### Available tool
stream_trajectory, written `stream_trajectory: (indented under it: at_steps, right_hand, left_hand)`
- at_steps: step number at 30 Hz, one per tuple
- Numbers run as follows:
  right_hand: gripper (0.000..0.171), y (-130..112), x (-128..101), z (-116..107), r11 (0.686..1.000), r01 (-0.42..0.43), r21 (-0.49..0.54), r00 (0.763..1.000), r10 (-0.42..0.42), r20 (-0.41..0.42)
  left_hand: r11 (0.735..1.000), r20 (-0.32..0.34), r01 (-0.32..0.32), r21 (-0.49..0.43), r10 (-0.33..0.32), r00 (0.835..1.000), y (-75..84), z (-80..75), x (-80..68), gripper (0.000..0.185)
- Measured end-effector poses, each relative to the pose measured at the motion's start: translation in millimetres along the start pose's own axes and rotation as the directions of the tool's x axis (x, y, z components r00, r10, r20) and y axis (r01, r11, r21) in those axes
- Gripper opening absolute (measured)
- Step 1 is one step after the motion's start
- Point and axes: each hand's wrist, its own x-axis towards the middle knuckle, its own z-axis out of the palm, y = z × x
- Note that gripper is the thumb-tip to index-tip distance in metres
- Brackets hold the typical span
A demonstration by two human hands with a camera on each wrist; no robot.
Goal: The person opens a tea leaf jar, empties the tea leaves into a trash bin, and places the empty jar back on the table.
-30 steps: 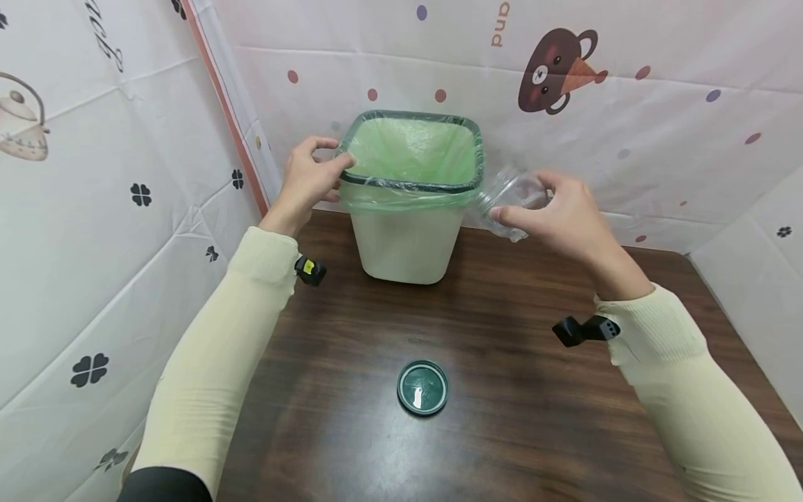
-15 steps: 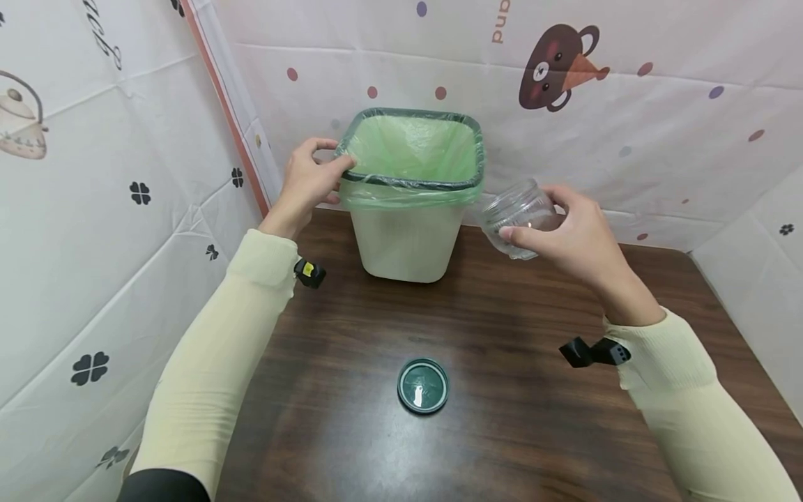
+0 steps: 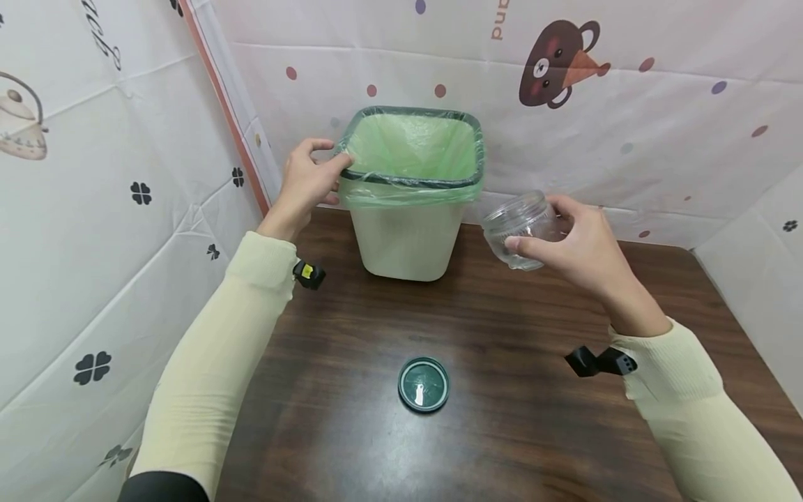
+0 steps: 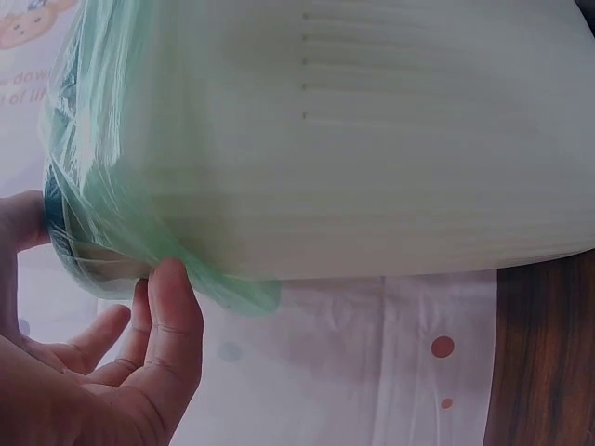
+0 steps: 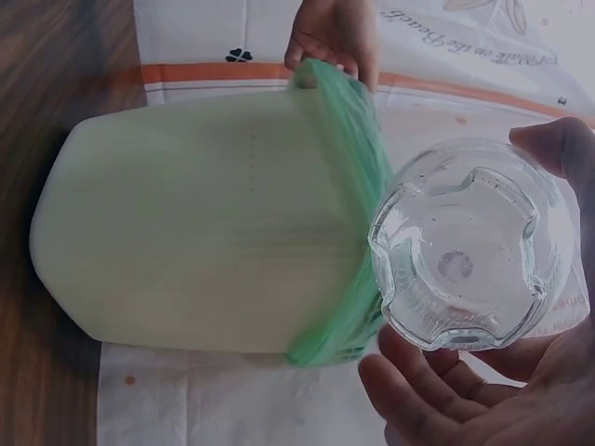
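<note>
While the left hand (image 3: 309,183) grips the rim of the pale plastic bin with green liner (image 3: 410,230), the right hand (image 3: 577,240) clasps a clear glass jar (image 3: 519,229) just beside it, above the dark wooden desk (image 3: 514,418).

Both arms are extended forward in cream sleeves, one on either side of the bin (image 3: 410,202). The left hand (image 3: 309,183) grips the bin's left rim corner, thumb on top. The right hand (image 3: 580,240) is raised just right of the bin, fingers (image 3: 525,244) curled around a clear jar (image 3: 519,226).
</note>
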Motion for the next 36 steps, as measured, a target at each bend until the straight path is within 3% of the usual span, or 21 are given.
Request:
stream_trajectory:
  at_steps: [5,21,36]
  right_hand:
    - [0.053,7.7,-5.3,2.1,1.0,0.019,0.001,1.0,-0.019,0.006]
    - [0.051,23.1,-20.8,8.9,0.999,-0.031,0.012,0.999,0.031,0.016]
    - [0.062,26.2,-33.1,17.8,0.999,-0.041,0.002,0.997,0.041,0.071]
  left_hand:
    - [1.0,-0.004,-0.004,-0.001,0.004,1.0,-0.3,-0.4,-3.0,0.057]
    - [1.0,-0.027,-0.026,0.002,0.026,0.999,-0.7,-0.7,-10.7,0.055]
    - [0.998,-0.017,-0.042,-0.038,0.042,0.999,-6.1,-1.2,-17.2,0.053]
